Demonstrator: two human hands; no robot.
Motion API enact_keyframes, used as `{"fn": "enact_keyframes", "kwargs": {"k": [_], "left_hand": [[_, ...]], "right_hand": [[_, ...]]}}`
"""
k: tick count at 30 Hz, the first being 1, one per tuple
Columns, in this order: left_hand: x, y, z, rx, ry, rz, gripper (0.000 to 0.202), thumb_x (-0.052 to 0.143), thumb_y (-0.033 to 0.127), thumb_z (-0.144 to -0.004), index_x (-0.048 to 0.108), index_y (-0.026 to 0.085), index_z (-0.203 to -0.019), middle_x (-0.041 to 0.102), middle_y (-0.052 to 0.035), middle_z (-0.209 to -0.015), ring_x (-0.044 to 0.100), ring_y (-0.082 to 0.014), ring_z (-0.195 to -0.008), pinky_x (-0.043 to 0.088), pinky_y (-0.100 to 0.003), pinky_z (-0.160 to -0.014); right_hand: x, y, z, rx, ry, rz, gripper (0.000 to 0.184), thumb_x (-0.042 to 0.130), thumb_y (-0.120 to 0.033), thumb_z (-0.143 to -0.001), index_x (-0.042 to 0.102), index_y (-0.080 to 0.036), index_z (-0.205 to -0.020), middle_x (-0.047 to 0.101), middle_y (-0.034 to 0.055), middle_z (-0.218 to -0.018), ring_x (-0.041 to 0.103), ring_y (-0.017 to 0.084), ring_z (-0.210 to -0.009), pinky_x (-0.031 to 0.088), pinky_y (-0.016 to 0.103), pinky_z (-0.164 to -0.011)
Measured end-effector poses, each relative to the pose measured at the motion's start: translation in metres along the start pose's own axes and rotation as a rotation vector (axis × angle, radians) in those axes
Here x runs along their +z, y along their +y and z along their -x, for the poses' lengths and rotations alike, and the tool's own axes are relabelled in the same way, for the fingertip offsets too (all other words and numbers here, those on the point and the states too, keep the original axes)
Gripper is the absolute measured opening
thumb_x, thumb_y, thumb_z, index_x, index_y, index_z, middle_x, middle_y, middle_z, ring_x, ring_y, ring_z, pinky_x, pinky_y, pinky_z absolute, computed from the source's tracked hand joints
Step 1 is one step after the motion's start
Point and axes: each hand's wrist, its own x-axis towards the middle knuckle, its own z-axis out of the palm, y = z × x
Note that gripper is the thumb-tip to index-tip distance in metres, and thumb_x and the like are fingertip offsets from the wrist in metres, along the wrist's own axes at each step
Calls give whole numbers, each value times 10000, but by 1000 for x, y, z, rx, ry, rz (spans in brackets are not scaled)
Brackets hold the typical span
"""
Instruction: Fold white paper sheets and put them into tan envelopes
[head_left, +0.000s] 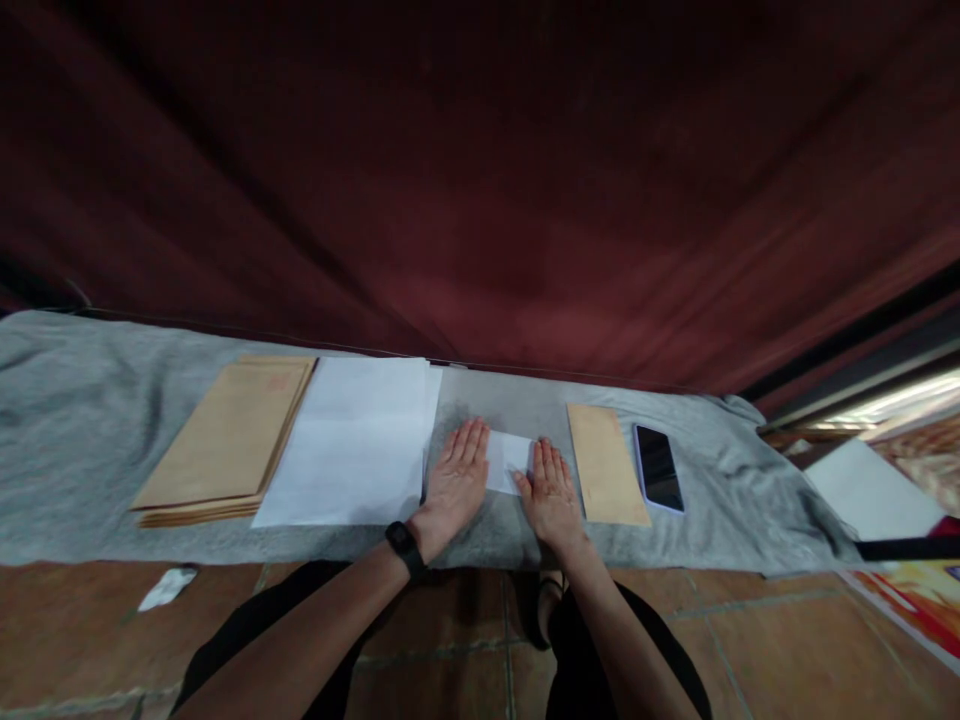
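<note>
A small folded sheet of white paper (504,462) lies on the grey cloth between my two hands. My left hand (459,475) rests flat over its left end, fingers stretched out and pointing away from me. Over the right end, my right hand (551,495) presses down flat, its thumb out to the side. The middle of the paper shows between them. Left of my left hand is a stack of larger white sheets (349,440). A single brown envelope (606,462) lies just right of my right hand.
A pile of brown envelopes (225,435) sits at the left on the cloth-covered bench (75,430). A phone (660,468) lies at the right. Behind the bench hangs a dark red curtain (480,200). A crumpled white scrap (166,588) is on the tiled floor (435,640).
</note>
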Motion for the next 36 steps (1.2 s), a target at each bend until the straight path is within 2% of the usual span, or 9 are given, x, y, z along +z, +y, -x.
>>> {"fn": "enact_keyframes", "kwargs": {"k": [2,4,10,16,18,22,25,30,36], "left_hand": [[2,7,0,148,-5,51,560,325,228,-987,324,75,-1526,329,-140,-1600,236,-227,-1507,226,-429,-1231],[8,11,1,200,-16,77,559,339,279,-996,339,84,-1520,350,-138,-1591,259,-228,-1499,233,-429,-1228],[29,8,1,90,29,39,593,351,373,-1001,373,48,-1497,360,-189,-1573,272,-272,-1493,262,-458,-1209],[39,7,-1,65,61,33,771,451,547,-934,361,31,-1500,353,-237,-1565,292,-334,-1479,281,-499,-1193],[44,6,0,62,78,26,723,446,477,-939,353,37,-1505,339,-240,-1571,286,-343,-1479,284,-520,-1186],[53,2,3,106,117,25,657,359,194,-925,231,108,-1563,303,-180,-1605,261,-304,-1494,293,-541,-1177],[53,0,2,102,112,13,655,359,184,-926,234,120,-1565,311,-174,-1603,266,-300,-1492,297,-540,-1176],[46,3,-4,24,49,-15,614,389,371,-961,397,65,-1493,361,-222,-1564,305,-329,-1474,310,-524,-1174],[38,5,-7,-42,27,-4,683,410,507,-948,414,84,-1485,396,-204,-1551,305,-327,-1475,316,-520,-1171]], "right_hand": [[0,-1,0,-1,-5,-4,675,354,-476,-1030,277,-44,-1544,330,227,-1576,304,323,-1468,312,495,-1162],[-1,-2,0,-3,-6,-6,669,372,-453,-1029,272,-36,-1543,325,232,-1577,298,320,-1472,312,497,-1165],[-2,3,-1,14,19,-12,634,367,-430,-1034,283,-65,-1546,353,209,-1569,329,311,-1460,343,494,-1154],[-13,-1,-12,58,24,-53,585,388,-369,-1030,342,-57,-1522,381,193,-1559,337,307,-1459,340,493,-1162],[-17,-11,-13,15,6,-114,574,378,-355,-1031,317,-95,-1539,376,156,-1570,327,279,-1468,336,479,-1174],[-17,-29,-9,-110,-22,-226,580,360,-389,-1039,287,-128,-1552,403,121,-1562,342,227,-1464,355,435,-1177],[-12,-29,-6,-89,8,-215,573,354,-407,-1046,308,-127,-1543,435,130,-1540,366,224,-1451,351,434,-1179],[-7,-12,-9,-1,50,-114,579,403,-432,-1031,344,-149,-1533,441,129,-1534,391,250,-1437,349,459,-1172],[-8,1,-13,84,31,-54,556,433,-359,-1018,381,-102,-1508,437,163,-1532,380,277,-1439,349,478,-1162]]}}
